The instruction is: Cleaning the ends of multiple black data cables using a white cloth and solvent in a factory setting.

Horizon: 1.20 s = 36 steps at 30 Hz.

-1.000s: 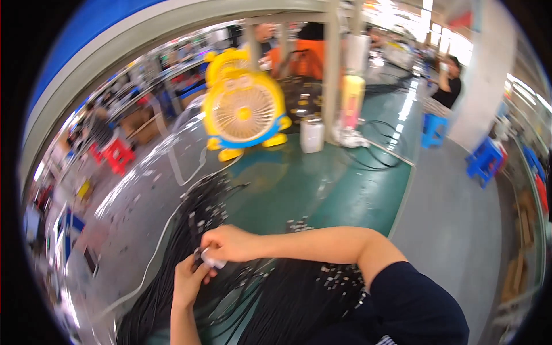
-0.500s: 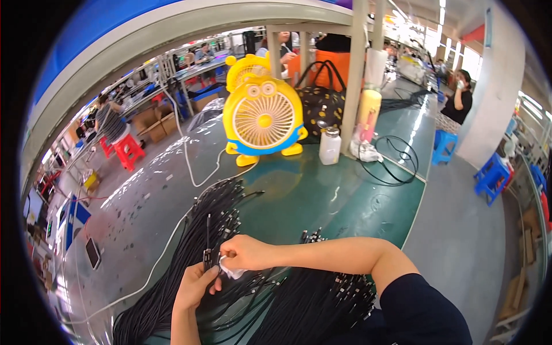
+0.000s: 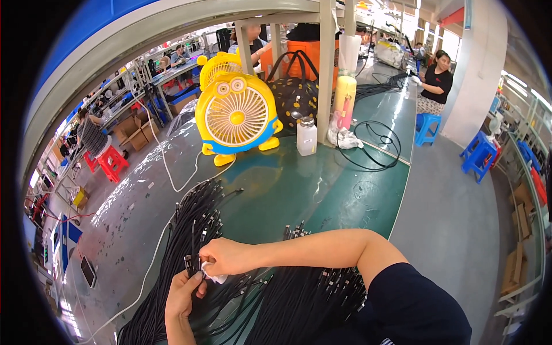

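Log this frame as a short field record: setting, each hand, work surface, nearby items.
setting: factory workbench, other people at benches behind
left hand: holds black cable ends upright
right hand: pinches a small white cloth against those cable ends
surface: green table covered with bundles of black cables
nearby items: yellow cartoon desk fan, small clear bottle, coiled black cable, dark spotted handbag
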Each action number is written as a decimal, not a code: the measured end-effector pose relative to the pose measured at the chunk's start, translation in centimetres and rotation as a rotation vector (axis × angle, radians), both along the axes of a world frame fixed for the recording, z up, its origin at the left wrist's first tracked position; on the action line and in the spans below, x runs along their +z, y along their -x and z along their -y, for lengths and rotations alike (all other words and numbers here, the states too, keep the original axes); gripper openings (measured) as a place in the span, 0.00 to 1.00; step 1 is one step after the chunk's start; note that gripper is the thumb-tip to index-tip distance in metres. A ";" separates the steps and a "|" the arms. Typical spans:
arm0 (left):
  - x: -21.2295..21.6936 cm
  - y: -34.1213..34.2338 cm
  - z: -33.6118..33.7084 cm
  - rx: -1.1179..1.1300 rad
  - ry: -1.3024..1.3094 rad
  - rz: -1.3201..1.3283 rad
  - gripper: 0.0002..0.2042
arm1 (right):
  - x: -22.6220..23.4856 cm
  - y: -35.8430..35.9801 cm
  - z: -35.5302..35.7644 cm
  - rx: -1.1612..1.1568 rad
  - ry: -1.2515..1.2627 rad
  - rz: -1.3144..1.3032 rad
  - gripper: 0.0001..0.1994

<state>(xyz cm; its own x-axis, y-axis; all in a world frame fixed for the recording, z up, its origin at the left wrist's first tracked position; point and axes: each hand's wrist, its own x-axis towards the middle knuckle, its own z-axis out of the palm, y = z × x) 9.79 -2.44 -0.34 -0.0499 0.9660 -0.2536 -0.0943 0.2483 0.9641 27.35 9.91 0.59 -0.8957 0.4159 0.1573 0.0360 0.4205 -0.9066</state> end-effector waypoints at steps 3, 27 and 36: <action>-0.3 -0.3 -0.1 0.008 0.005 0.065 0.07 | 0.1 -0.7 0.1 0.015 -0.010 -0.002 0.08; 0.2 -0.6 -0.2 0.122 -0.132 -0.223 0.08 | 0.4 0.2 0.2 -0.063 0.293 0.106 0.08; -0.5 -0.1 -0.6 0.186 -0.162 -0.170 0.10 | -0.5 0.4 0.7 -0.041 0.189 0.060 0.06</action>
